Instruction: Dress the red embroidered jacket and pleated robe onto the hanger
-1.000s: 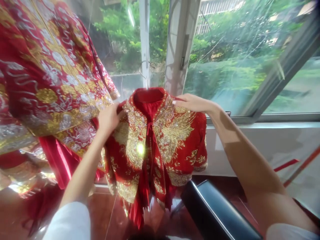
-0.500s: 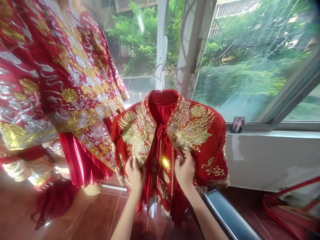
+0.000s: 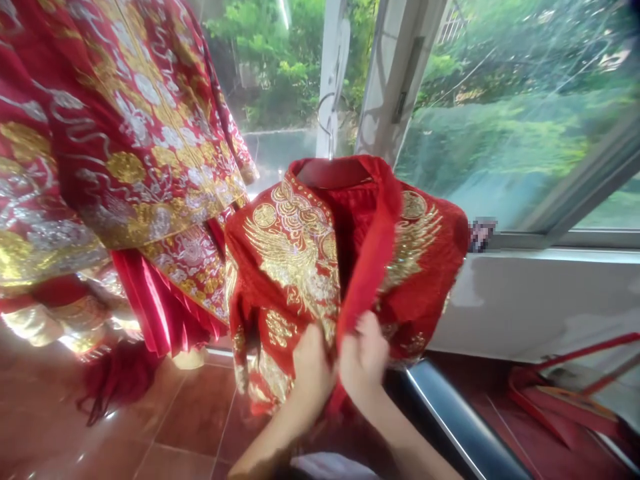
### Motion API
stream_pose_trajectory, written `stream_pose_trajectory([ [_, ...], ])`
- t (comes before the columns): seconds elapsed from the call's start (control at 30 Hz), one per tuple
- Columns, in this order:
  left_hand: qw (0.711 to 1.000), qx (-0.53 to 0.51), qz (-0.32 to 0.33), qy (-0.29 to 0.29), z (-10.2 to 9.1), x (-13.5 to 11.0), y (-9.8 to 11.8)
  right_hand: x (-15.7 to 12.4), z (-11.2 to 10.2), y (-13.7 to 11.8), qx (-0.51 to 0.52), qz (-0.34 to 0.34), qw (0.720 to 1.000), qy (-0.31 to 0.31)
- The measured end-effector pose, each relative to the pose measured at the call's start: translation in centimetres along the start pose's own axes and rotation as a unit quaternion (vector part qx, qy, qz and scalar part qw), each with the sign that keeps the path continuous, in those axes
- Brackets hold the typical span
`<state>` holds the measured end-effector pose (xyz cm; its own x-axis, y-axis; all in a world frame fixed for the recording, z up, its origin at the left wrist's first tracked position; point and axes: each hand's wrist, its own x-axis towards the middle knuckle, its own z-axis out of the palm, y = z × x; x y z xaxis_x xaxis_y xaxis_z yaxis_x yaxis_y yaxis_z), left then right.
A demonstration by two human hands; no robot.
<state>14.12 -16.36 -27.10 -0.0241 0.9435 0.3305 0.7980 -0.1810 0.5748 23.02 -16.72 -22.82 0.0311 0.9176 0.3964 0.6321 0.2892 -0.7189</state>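
A small red jacket with gold embroidery (image 3: pixel 295 253) hangs on a wire hanger (image 3: pixel 325 127) in front of the window. My left hand (image 3: pixel 310 370) is closed on the jacket's left front panel near its lower edge. My right hand (image 3: pixel 365 357) is closed on the right front panel and has its red lining turned outward (image 3: pixel 373 253). Both hands sit close together at the jacket's lower front.
A larger red and gold embroidered robe (image 3: pixel 100 153) hangs at the left, with a red pleated skirt (image 3: pixel 160 313) below it. A dark bar-like object (image 3: pixel 460 420) runs low at the right. Red straps (image 3: pixel 560 387) lie by the white wall. The floor is brown tile (image 3: pixel 190 420).
My hands moved down from the jacket's shoulders to its front, then lower still. The right front panel has been folded back, showing the plain red lining.
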Motion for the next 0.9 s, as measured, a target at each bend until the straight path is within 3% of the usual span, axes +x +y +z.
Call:
stream_pose_trajectory([
  [0.1, 0.997, 0.075, -0.028, -0.002, 1.9, 3.7, -0.9, 4.9, 2.0, 0.9, -0.042, 0.084, 0.995, 0.035],
  [0.23, 0.997, 0.07, -0.019, 0.008, 4.0, 5.3, -3.7, 8.2, 4.0, 2.9, -0.059, 0.097, 0.993, 0.042],
  [0.37, 0.999, -0.019, -0.028, 0.005, 5.9, 3.8, -5.3, 6.6, 6.0, 4.5, 0.014, 0.085, 0.991, 0.102],
  [0.47, 0.988, -0.143, -0.053, 0.014, 7.7, 2.0, -7.0, 3.4, 8.3, 6.5, 0.191, 0.078, 0.974, 0.093],
  [0.5, 0.974, -0.212, -0.079, 0.014, 8.4, 1.3, -7.9, 1.9, 9.2, 7.5, 0.26, 0.096, 0.958, 0.071],
  [0.57, 0.918, -0.361, -0.165, 0.013, 9.3, -0.3, -10.2, -1.3, 10.6, 10.0, 0.357, 0.161, 0.919, 0.031],
  [0.63, 0.851, -0.457, -0.259, 0.018, 9.7, -2.0, -12.7, -4.6, 11.2, 13.1, 0.384, 0.226, 0.895, 0.035],
  [0.7, 0.809, -0.491, -0.323, 0.022, 9.4, -3.3, -14.8, -7.2, 11.0, 16.2, 0.403, 0.288, 0.867, 0.059],
  [0.8, 0.758, -0.534, -0.373, 0.024, 7.9, -3.7, -16.7, -9.0, 9.4, 20.1, 0.442, 0.367, 0.814, 0.089],
  [0.9, 0.718, -0.582, -0.381, 0.023, 6.5, -2.7, -17.4, -8.8, 8.1, 21.9, 0.489, 0.4, 0.769, 0.095],
])
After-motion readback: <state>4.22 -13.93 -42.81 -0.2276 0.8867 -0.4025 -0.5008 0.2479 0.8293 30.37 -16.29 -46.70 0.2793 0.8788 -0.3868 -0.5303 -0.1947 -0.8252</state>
